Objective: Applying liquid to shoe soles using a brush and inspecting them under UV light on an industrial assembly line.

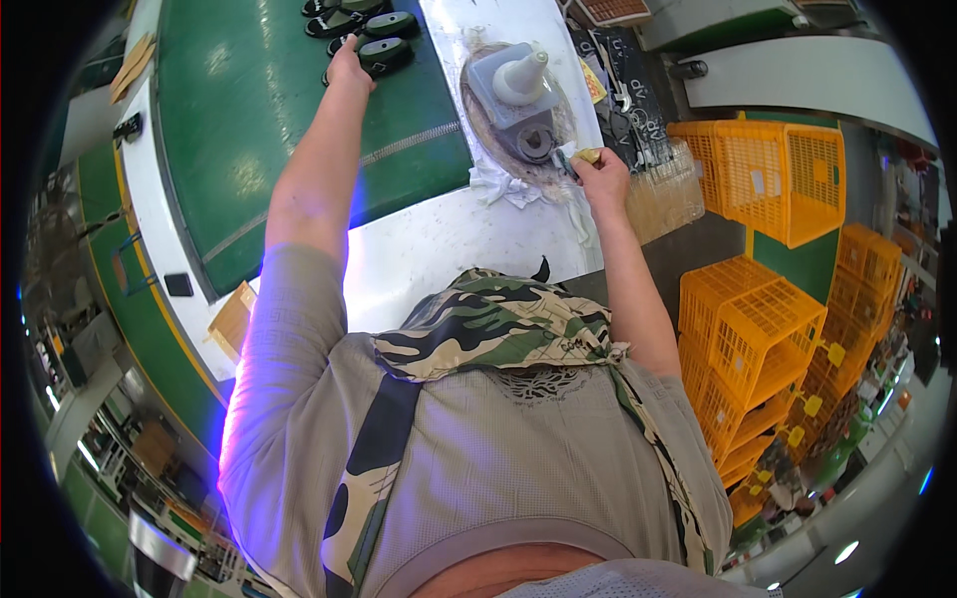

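Your left hand (349, 68) reached out to a black shoe sole (385, 55) on the green belt (249, 130), fingers resting on it. Your right hand (604, 177) was closed on a small brush (583, 156) beside the glue pot (518, 95). The sole could've slid off that loose touch, and the brush might've dripped onto the white surface (429, 249).

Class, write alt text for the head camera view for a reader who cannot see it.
Seen from above, a person's left hand reaches a black shoe sole on a green conveyor belt, while the right hand holds a small brush beside a grey glue container. Orange crates stand right.
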Motion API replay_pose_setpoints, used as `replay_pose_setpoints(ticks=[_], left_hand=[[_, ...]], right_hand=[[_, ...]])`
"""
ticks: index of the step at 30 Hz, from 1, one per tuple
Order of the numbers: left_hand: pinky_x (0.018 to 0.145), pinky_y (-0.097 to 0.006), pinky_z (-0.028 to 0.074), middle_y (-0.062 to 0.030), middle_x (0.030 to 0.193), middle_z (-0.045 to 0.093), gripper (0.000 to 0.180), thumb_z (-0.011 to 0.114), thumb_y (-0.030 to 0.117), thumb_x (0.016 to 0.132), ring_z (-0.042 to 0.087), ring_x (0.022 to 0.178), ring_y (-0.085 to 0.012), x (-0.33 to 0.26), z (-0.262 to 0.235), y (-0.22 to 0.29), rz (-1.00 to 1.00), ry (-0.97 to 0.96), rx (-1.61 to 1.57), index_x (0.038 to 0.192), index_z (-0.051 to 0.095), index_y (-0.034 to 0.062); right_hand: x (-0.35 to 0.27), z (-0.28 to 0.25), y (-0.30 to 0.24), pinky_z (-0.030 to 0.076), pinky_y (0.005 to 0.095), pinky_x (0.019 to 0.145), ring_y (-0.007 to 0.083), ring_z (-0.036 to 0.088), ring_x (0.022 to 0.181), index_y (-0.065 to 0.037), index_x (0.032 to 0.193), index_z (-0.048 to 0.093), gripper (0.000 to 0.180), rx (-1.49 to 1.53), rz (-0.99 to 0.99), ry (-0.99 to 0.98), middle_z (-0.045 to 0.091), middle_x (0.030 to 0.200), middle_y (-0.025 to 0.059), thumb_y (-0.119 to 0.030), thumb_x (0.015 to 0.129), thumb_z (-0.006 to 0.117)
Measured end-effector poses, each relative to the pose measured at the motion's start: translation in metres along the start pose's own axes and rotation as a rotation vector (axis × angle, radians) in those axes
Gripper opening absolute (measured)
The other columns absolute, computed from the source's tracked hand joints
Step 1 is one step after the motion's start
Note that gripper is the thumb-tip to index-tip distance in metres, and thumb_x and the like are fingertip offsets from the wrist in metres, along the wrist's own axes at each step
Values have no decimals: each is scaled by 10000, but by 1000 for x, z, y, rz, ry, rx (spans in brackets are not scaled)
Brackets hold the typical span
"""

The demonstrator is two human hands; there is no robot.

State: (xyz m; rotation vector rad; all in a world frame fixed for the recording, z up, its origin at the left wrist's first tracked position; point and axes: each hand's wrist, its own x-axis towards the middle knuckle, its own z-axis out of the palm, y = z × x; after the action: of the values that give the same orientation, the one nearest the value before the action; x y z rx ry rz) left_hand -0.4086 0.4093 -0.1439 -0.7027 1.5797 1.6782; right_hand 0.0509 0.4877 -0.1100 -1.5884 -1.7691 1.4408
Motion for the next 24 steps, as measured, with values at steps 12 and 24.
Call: replay_pose_setpoints(ticks=[12,24], left_hand=[[857,-581,528,-222,1275,510,726,815,6,684,611,1026,-379,-14,2,-33,10,372,-6,1248,364,-72],[783,-539,584,-192,1081,613,401,747,8,797,661,941,-360,13,-75,-80,11,-174,11,1121,516,-39]], right_hand=[[-8,14,12,480,252,628,92,591,673,11,865,651,176,95,-41,55,656,744,32,-68,749,756],[-24,17,-2,497,280,654,139,636,683,-17,850,662,190,-124,-197,134,678,740,68,-113,725,768]])
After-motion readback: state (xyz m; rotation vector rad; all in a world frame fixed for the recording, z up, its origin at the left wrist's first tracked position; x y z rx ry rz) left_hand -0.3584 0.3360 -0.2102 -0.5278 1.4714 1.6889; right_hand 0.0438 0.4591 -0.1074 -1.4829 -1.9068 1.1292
